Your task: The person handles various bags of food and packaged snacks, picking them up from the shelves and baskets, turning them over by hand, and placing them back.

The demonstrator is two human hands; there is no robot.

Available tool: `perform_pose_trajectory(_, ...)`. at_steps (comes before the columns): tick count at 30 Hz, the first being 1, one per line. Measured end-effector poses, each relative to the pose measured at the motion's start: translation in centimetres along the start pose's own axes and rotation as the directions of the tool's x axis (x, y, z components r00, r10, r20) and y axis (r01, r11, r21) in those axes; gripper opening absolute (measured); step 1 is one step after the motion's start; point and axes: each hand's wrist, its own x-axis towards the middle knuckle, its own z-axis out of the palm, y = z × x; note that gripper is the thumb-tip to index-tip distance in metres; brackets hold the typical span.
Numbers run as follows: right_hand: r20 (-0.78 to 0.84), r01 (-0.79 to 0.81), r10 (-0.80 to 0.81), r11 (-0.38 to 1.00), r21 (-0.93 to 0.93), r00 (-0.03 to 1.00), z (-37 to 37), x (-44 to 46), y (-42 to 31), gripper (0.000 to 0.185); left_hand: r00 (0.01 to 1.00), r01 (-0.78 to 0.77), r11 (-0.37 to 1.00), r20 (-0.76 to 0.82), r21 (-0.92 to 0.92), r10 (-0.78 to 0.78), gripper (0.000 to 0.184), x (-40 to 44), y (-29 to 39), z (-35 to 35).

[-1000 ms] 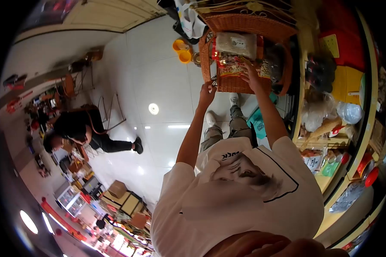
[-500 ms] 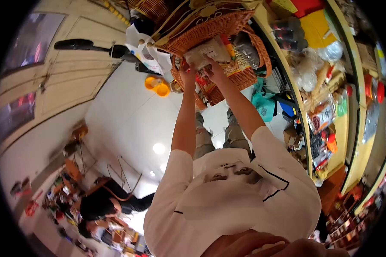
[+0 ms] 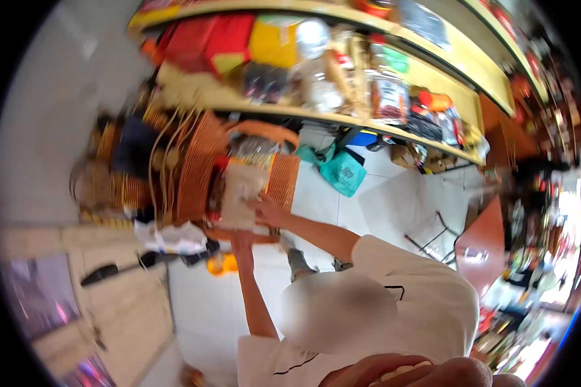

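A pale, flat package lies across the seat of a wicker chair, over colourful packets. My left hand is closed at the package's lower end, beside the armrest, with its fingertips blurred. Bent round the package's right edge are the fingers of my right hand. Part of a red packet shows next to the package, and a dark, clear-wrapped bag rests near the far armrest.
Loaded shelves run behind the chair. A teal bag is on the floor to the right. A white bag and yellow-orange containers are at the chair's lower left. A reddish table stands farther right.
The head view has swung round, putting the chair at the left and the shelves at the top. My hands have moved from the small packets to the pale package, which now lies farther forward on the seat.
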Motion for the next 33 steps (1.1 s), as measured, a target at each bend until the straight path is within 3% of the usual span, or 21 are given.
perform_pose_trajectory(1,0.028,-0.035,0.035,0.999,-0.024,0.999,-1.9,-3.0,-1.4,0.043,0.989,0.147,0.989,-0.032,-0.017,-0.148,0.038,-2.9,2.6,3.0)
perform_pose_trajectory(2,0.063,-0.012,0.017,0.998,-0.066,0.998,-4.2,-6.5,-3.4,0.043,0.984,0.168,0.982,-0.069,0.080,-0.163,0.040,-5.3,3.2,4.6)
perform_pose_trajectory(5,0.119,0.098,-0.080,0.983,-0.158,0.990,-9.7,-20.0,-10.0,0.043,0.923,0.336,0.883,0.071,0.327,-0.378,0.049,-8.3,2.3,9.2)
perform_pose_trajectory(6,0.015,0.122,-0.121,0.980,-0.158,0.993,-11.6,-24.2,-10.9,0.042,0.890,0.358,0.848,0.131,0.390,-0.437,0.053,-9.7,2.3,12.3)
perform_pose_trajectory(8,-0.029,0.163,-0.177,0.952,-0.259,0.984,-19.3,-31.3,-11.5,0.041,0.758,0.380,0.842,0.393,0.383,-0.521,0.057,-10.7,1.5,20.0)
perform_pose_trajectory(10,-0.135,0.297,-0.346,0.910,-0.288,0.929,-24.6,-38.4,-11.1,0.036,0.610,0.466,0.744,0.435,0.480,-0.663,0.058,-10.6,-2.2,28.7)
perform_pose_trajectory(12,-0.185,0.351,-0.398,0.904,-0.244,0.898,-28.2,-46.0,-11.3,0.044,0.487,0.395,0.733,0.550,0.554,-0.679,0.060,-11.9,-6.5,36.5)
perform_pose_trajectory(14,-0.328,0.426,-0.468,0.883,-0.195,0.821,-30.6,-51.5,-10.0,0.050,0.401,0.310,0.626,0.499,0.715,-0.768,0.067,-15.8,-7.8,45.7)
perform_pose_trajectory(17,-0.526,0.552,-0.564,0.810,-0.200,0.637,-32.0,-58.6,-8.5,0.059,0.317,0.038,0.750,0.704,0.660,-0.636,0.075,-20.4,-13.8,52.5)
perform_pose_trajectory(20,-0.626,0.673,-0.632,0.706,-0.222,0.457,-33.0,-62.7,-6.9,0.070,0.192,-0.038,0.765,0.756,0.643,-0.626,0.083,-23.3,-16.9,56.6)
perform_pose_trajectory(22,-0.656,0.745,-0.668,0.625,-0.235,0.353,-34.7,-63.4,-5.3,0.071,0.167,-0.096,0.768,0.771,0.633,-0.614,0.081,-24.5,-18.3,58.3)
perform_pose_trajectory(25,-0.693,0.745,-0.639,0.630,-0.221,0.335,-36.7,-63.0,-5.3,0.074,0.132,-0.148,0.756,0.770,0.638,-0.624,0.080,-23.8,-19.3,60.1)
perform_pose_trajectory(30,-0.733,0.727,-0.579,0.665,-0.170,0.357,-38.3,-59.8,-10.9,0.081,0.262,-0.106,0.765,0.760,0.635,-0.595,0.073,-19.9,-18.2,63.4)
perform_pose_trajectory(33,-0.692,0.662,-0.572,0.728,-0.181,0.440,-39.7,-56.8,-16.3,0.079,0.374,-0.017,0.795,0.742,0.606,-0.557,0.068,-15.3,-19.2,64.0)
